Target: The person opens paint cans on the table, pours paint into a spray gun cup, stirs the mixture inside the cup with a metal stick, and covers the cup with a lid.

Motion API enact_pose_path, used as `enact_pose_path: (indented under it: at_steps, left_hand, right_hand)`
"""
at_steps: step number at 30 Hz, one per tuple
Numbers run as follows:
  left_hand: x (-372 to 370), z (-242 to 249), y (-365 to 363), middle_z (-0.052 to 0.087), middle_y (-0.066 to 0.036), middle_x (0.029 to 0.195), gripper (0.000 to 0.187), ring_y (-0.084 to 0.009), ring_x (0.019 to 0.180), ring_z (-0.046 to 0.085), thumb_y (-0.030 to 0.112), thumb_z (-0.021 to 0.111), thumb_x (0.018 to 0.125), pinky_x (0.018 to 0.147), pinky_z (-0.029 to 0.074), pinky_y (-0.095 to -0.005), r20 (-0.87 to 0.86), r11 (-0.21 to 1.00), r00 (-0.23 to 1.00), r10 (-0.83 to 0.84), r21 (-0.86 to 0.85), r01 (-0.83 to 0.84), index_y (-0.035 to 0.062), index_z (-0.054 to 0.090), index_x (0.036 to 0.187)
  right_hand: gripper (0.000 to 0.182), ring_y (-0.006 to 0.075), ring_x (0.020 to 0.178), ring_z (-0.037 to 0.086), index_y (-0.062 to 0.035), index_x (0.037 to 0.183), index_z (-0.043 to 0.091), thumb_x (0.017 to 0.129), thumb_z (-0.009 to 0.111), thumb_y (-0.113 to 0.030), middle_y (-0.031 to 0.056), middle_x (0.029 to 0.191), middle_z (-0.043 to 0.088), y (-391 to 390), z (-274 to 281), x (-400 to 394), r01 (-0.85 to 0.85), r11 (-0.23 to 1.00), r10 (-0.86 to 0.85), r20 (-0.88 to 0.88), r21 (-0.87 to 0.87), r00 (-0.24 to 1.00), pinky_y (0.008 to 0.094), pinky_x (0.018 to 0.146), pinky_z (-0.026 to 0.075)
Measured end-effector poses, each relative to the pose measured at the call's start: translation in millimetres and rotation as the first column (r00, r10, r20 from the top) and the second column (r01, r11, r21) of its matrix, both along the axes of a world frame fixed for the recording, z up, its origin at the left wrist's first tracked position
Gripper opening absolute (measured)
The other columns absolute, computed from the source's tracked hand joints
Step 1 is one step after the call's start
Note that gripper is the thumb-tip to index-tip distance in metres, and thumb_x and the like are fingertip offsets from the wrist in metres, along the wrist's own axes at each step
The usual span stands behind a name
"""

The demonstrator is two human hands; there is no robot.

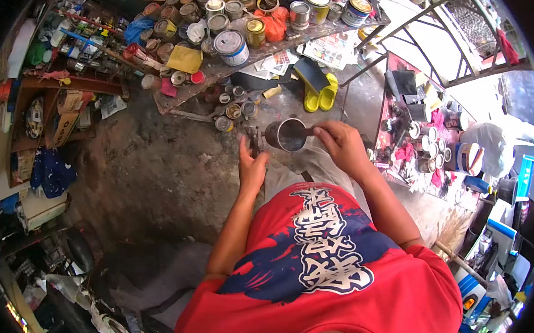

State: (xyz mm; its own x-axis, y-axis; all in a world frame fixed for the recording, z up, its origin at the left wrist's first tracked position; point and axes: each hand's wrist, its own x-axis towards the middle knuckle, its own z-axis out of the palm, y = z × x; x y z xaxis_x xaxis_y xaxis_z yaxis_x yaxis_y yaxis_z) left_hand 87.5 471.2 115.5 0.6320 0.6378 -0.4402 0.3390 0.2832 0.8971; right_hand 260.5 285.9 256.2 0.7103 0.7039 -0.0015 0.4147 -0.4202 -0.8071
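Note:
A round metal cup (292, 135), its open mouth facing the camera and its inside dark grey, is held in front of my body above my lap. My right hand (342, 146) is closed at the cup's right side, thumb and fingers on a dark handle-like part. To the cup's left, my left hand (253, 169) is closed round a dark metal tool (255, 140) shaped somewhat like a spray gun, thumb pointing up. The tool's upper part sits right beside the cup, and its lower part is hidden by my fingers.
A bench (211, 77) crowded with paint cans stands ahead, with several small cans (233, 111) on the floor below its edge. Yellow clogs (321, 94) lie beyond the cup. On the right, a low table (382, 112) bears cups and rags. Shelves (82, 86) stand left.

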Motion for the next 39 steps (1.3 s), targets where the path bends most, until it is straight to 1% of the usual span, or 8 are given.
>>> enact_pose_path:
  at_steps: [11, 14, 17, 18, 21, 29, 34, 39]
  left_hand:
    - [99.0, 3.8, 16.2, 0.065, -0.013, 0.102, 0.089, -0.0174, 0.076, 0.063, 0.009, 0.065, 0.084, 0.069, 0.052, -0.0291, 0.003, 0.998, 0.999, -0.034, -0.046, 0.034, -0.0025, 0.018, 0.159]
    - [138.0, 10.0, 14.6, 0.066, -0.013, 0.104, 0.088, -0.0188, 0.080, 0.064, 0.008, 0.065, 0.084, 0.073, 0.054, -0.0301, -0.008, 0.995, 0.998, -0.057, -0.085, 0.056, -0.0009, 0.020, 0.159]
    - [182.1, 16.6, 16.1, 0.065, -0.013, 0.106, 0.086, -0.0194, 0.082, 0.064, 0.007, 0.065, 0.085, 0.076, 0.054, -0.0310, 0.018, 0.989, 0.998, -0.059, -0.134, 0.061, 0.0000, 0.022, 0.159]
    - [195.1, 16.0, 15.6, 0.066, -0.014, 0.107, 0.087, -0.0190, 0.082, 0.065, 0.007, 0.065, 0.085, 0.075, 0.054, -0.0306, 0.030, 0.987, 0.998, -0.055, -0.149, 0.058, -0.0008, 0.021, 0.159]
    - [227.2, 23.2, 15.7, 0.065, -0.015, 0.111, 0.088, -0.0201, 0.080, 0.066, 0.009, 0.064, 0.084, 0.076, 0.053, -0.0316, 0.018, 0.983, 0.995, -0.098, -0.156, 0.099, -0.0005, 0.020, 0.159]
    - [315.0, 45.3, 9.4, 0.067, -0.012, 0.098, 0.092, -0.0220, 0.075, 0.069, 0.012, 0.070, 0.080, 0.073, 0.048, -0.0311, 0.045, 0.955, 0.983, -0.179, -0.232, 0.185, -0.0002, 0.023, 0.159]
    - [359.4, 54.2, 7.7, 0.068, -0.015, 0.103, 0.088, -0.0225, 0.077, 0.071, 0.013, 0.068, 0.085, 0.066, 0.054, -0.0313, 0.057, 0.921, 0.971, -0.230, -0.309, 0.237, 0.0010, 0.022, 0.159]
    - [405.6, 64.6, 8.1, 0.067, -0.011, 0.098, 0.076, -0.0211, 0.074, 0.070, 0.015, 0.064, 0.089, 0.064, 0.054, -0.0311, 0.141, 0.893, 0.968, -0.209, -0.375, 0.247, 0.0039, 0.029, 0.156]
  right_hand:
    - [0.018, 0.0398, 0.082, 0.067, -0.0009, 0.097, 0.069, 0.095, 0.067, -0.019, 0.0186, 0.087, 0.068, 7.8, -8.9, 95.3, -0.022, 1.000, 0.025, 0.157, -0.020, 0.987, 0.0463, 0.070, 0.052]
    - [0.019, 0.0383, 0.079, 0.067, -0.0001, 0.100, 0.070, 0.097, 0.066, -0.019, 0.0180, 0.085, 0.068, 1.2, 3.4, 128.6, 0.014, 0.998, -0.016, 0.035, 0.058, 0.999, 0.0446, 0.070, 0.051]
    - [0.022, 0.0326, 0.075, 0.068, 0.0013, 0.103, 0.069, 0.099, 0.064, -0.019, 0.0162, 0.081, 0.067, -15.2, 12.8, 166.0, 0.252, 0.959, -0.226, -0.188, 0.133, 0.956, 0.0426, 0.071, 0.051]
    - [0.023, 0.0197, 0.069, 0.063, 0.0015, 0.105, 0.069, 0.100, 0.063, -0.020, 0.0101, 0.076, 0.065, -25.0, 4.2, 181.3, 0.298, 0.942, -0.261, -0.223, 0.153, 0.939, 0.0351, 0.066, 0.047]
    - [0.024, 0.0101, 0.064, 0.056, -0.0007, 0.105, 0.070, 0.101, 0.063, -0.023, 0.0031, 0.075, 0.064, -50.5, 3.0, 217.1, 0.504, 0.846, -0.339, -0.553, 0.175, 0.761, 0.0278, 0.059, 0.042]
    - [0.016, 0.0071, 0.058, 0.050, -0.0109, 0.102, 0.061, 0.100, 0.063, -0.027, -0.0025, 0.071, 0.058, -78.7, -41.6, 272.2, 0.788, 0.574, -0.154, -0.917, 0.220, 0.368, 0.0222, 0.053, 0.040]
    - [0.013, 0.0072, 0.058, 0.051, -0.0130, 0.101, 0.060, 0.102, 0.061, -0.025, -0.0029, 0.071, 0.057, -72.6, -50.5, 293.9, 0.846, 0.472, 0.046, -0.965, 0.247, 0.257, 0.0225, 0.051, 0.040]
    - [0.012, 0.0066, 0.059, 0.053, -0.0154, 0.103, 0.057, 0.102, 0.062, -0.026, -0.0033, 0.075, 0.058, -61.7, -41.7, 329.5, 0.850, 0.414, 0.171, -0.945, 0.325, 0.278, 0.0208, 0.051, 0.042]
